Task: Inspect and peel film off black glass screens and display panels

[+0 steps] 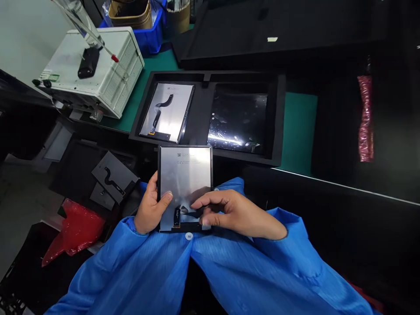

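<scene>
My left hand (153,204) grips the left edge of a silvery display panel (183,179), thumb on its back face and fingers behind. The panel is upright in front of my chest, printed code and small text near its top. Low on it, a black flex cable (177,215) bends to the right toward my right hand (236,214). The thumb and curled fingers of that hand close around the cable's free end, which they partly hide. Just beyond is a black foam tray (200,109), holding a similar silvery panel (173,105) and a glossy dark panel (239,116).
At left, more panels with cables (114,175) lie near red plastic wrap (74,225). A white instrument box (98,74) stands at the back left, beside a blue bin (149,39). Pink bubble wrap (365,118) lies at right. The bench edge (328,180) runs in front.
</scene>
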Motion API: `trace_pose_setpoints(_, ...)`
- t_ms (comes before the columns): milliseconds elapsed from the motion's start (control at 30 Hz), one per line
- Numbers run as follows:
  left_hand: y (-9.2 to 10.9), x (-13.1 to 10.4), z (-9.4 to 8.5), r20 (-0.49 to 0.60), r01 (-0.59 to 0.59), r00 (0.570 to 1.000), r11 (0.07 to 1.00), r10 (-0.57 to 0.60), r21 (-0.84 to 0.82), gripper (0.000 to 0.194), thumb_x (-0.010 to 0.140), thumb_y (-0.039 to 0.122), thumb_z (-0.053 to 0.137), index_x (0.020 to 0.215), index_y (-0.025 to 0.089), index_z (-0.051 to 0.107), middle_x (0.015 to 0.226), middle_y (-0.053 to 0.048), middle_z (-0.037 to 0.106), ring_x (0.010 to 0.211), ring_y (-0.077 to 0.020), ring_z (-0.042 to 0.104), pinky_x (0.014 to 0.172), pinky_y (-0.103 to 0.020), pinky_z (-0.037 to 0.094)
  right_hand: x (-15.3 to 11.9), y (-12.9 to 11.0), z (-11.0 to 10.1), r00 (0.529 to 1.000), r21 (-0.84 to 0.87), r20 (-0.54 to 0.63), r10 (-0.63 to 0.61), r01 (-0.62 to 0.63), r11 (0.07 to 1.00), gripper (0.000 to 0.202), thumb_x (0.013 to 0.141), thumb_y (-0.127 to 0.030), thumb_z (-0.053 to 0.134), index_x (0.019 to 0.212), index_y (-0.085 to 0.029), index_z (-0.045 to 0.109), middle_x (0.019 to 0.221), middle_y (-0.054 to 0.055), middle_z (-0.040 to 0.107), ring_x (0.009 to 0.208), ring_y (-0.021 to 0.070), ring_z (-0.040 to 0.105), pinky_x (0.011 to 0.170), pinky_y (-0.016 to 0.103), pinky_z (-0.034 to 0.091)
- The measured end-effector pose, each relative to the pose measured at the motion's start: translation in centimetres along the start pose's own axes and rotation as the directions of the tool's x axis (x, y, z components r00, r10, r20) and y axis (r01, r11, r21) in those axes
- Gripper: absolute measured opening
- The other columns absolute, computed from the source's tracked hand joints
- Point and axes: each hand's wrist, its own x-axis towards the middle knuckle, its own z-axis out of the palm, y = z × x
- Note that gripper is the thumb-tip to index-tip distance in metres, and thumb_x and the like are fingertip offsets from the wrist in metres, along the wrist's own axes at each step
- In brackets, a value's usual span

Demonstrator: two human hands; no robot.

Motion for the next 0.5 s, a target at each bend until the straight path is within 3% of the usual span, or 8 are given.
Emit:
trace_pose_setpoints(100, -0.6, -0.1, -0.2, 0.041, 0.011, 0.999, 0.999, -0.009, -0.044, 0.087, 0.077, 0.042, 0.081, 0.148, 0.022, 0.034, 0.135, -0.012, 0.063, 0.118, -0.0267, 0.064, 0.101, -0.038, 0.051, -0.1, 0.3, -0.1, 0.992, -0.237, -0.039, -0.121, 0.108, 0.965, 0.025, 0.084, -0.030, 0.076, 0.107, -0.021, 0.072, 0.086, 0.002, 0.076, 0.077, 0.0179, 0.072, 0.074, 0.032, 0.059)
trace_pose_setpoints(200, -1.2, -0.2, -0.3, 0.097, 0.043, 0.995, 0.993, -0.032, -0.112, 0.078, 0.074, 0.039, 0.083, 0.139, 0.021, 0.046, 0.126, -0.010, 0.068, 0.112, -0.0258, 0.066, 0.099, -0.037, 0.052, 0.1, 0.6, 0.1, 0.945, -0.469, -0.112, -0.307, 0.222, 0.855, 0.010, 0.091, -0.027, 0.070, 0.098, -0.022, 0.074, 0.088, 0.003, 0.075, 0.078, 0.0171, 0.070, 0.073, 0.031, 0.057)
trace_pose_setpoints(367, -1.9, -0.8, -0.4, 0.148, 0.119, 0.985, 0.970, -0.088, -0.212, 0.071, 0.073, 0.035, 0.084, 0.135, 0.023, 0.050, 0.120, -0.008, 0.070, 0.109, -0.0263, 0.067, 0.096, -0.039, 0.053, 0.5, 1.0, 0.5, 0.865, -0.521, -0.185, -0.466, 0.315, 0.793, 0.009, 0.092, -0.032, 0.069, 0.091, -0.024, 0.073, 0.097, 0.005, 0.067, 0.092, 0.0192, 0.067, 0.081, 0.035, 0.058)
trace_pose_setpoints(433, -2.0, -1.0, -0.3, 0.184, 0.136, 0.978, 0.969, -0.098, -0.206, 0.069, 0.073, 0.033, 0.084, 0.133, 0.023, 0.050, 0.122, -0.008, 0.069, 0.111, -0.0266, 0.067, 0.098, -0.040, 0.052, 0.5, 1.0, 0.6, 0.860, -0.554, -0.193, -0.473, 0.303, 0.775, 0.007, 0.092, -0.029, 0.068, 0.091, -0.023, 0.072, 0.103, 0.007, 0.065, 0.101, 0.0216, 0.065, 0.088, 0.038, 0.057)
trace_pose_setpoints(500, -2.0, -1.1, -0.2, 0.207, 0.154, 0.972, 0.968, -0.112, -0.197, 0.066, 0.073, 0.031, 0.084, 0.129, 0.022, 0.051, 0.121, -0.008, 0.070, 0.111, -0.0270, 0.067, 0.097, -0.041, 0.052, 0.6, 0.8, 0.7, 0.873, -0.576, -0.171, -0.457, 0.287, 0.765, 0.007, 0.094, -0.026, 0.066, 0.089, -0.022, 0.069, 0.098, 0.006, 0.067, 0.098, 0.0214, 0.065, 0.086, 0.038, 0.056)
